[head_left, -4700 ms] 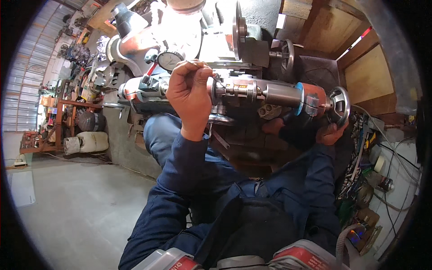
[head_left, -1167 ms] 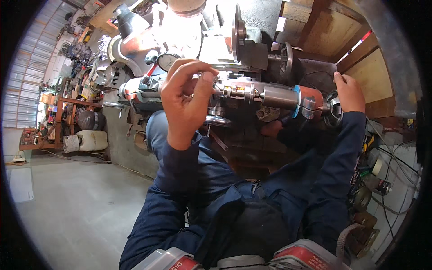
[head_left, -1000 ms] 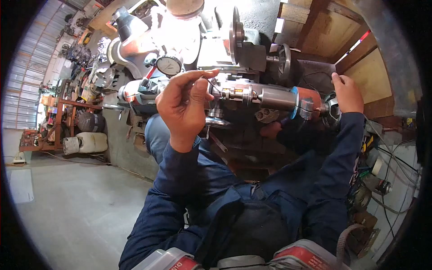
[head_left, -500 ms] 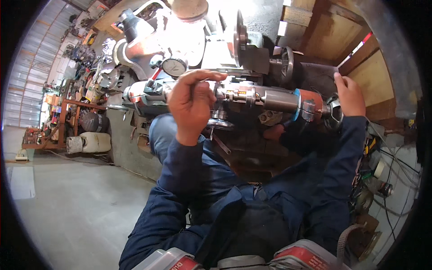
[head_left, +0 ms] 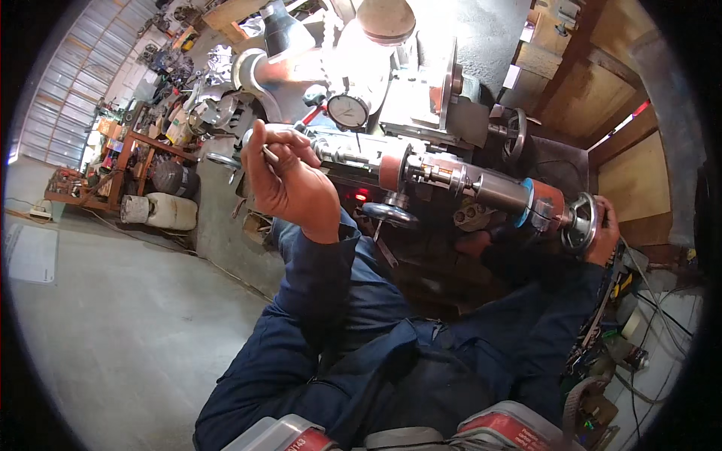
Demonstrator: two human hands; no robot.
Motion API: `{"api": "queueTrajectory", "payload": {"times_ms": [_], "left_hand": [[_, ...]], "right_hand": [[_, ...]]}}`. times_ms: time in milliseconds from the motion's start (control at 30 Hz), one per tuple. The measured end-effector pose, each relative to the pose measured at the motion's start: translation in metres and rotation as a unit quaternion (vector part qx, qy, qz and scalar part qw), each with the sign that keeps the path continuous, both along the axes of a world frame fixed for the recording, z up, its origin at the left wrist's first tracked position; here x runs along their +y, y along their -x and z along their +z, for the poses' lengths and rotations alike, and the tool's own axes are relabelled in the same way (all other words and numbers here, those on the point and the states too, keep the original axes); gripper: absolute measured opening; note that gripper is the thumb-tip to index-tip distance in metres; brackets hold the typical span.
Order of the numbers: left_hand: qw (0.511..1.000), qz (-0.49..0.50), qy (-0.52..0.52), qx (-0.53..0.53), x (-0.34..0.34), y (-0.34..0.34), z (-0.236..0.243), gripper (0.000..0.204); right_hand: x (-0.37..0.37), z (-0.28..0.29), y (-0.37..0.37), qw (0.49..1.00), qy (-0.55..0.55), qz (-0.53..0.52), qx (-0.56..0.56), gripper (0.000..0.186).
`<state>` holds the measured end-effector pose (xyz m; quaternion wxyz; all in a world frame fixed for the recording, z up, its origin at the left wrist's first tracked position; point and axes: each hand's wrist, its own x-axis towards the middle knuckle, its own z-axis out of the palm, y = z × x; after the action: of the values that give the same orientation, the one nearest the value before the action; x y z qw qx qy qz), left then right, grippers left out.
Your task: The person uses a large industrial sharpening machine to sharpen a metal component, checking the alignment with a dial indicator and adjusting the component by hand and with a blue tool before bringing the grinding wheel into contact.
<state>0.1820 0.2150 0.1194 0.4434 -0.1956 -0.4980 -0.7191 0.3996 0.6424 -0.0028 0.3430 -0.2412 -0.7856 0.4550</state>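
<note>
My right hand (head_left: 604, 231) wraps round the outer rim of a metal handwheel (head_left: 577, 224) at the right end of a lathe-like machine. Left of that wheel come an orange housing with a blue edge (head_left: 547, 203) and a bare steel cylinder (head_left: 502, 191). My left hand (head_left: 292, 184) is raised in front of the machine's left part, fingers curled and thumb up. Something thin and pale may sit between its fingers, too small to name. Close by, a round dial gauge (head_left: 348, 110) is mounted above the machine. Below the middle is another handwheel (head_left: 390, 216).
Under a bright glare stands a second large handwheel (head_left: 511, 135) at the back. A grey and white gas cylinder (head_left: 159, 210) lies by a rusty rack (head_left: 120, 177) at left. Wooden panels (head_left: 628, 165) close off the right, with cables (head_left: 654, 293) below.
My right hand has come down and closed round the right handwheel's rim. My left hand has drawn left, away from the machine's middle, its fingers curling. The whole view has shifted and tilted.
</note>
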Motion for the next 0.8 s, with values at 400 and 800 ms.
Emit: {"api": "queueTrajectory", "payload": {"times_ms": [400,800], "left_hand": [[0.995,0.002,0.006,-0.095,-0.007,0.004,0.004,0.025],[0.991,-0.066,-0.065,-0.097,-0.003,0.006,0.005,0.02]], "right_hand": [[0.007,-0.055,-0.057,0.99,0.074,0.071,-0.099,0.03],[-0.028,0.039,-0.07,0.987,0.014,0.094,-0.128,0.024]]}}
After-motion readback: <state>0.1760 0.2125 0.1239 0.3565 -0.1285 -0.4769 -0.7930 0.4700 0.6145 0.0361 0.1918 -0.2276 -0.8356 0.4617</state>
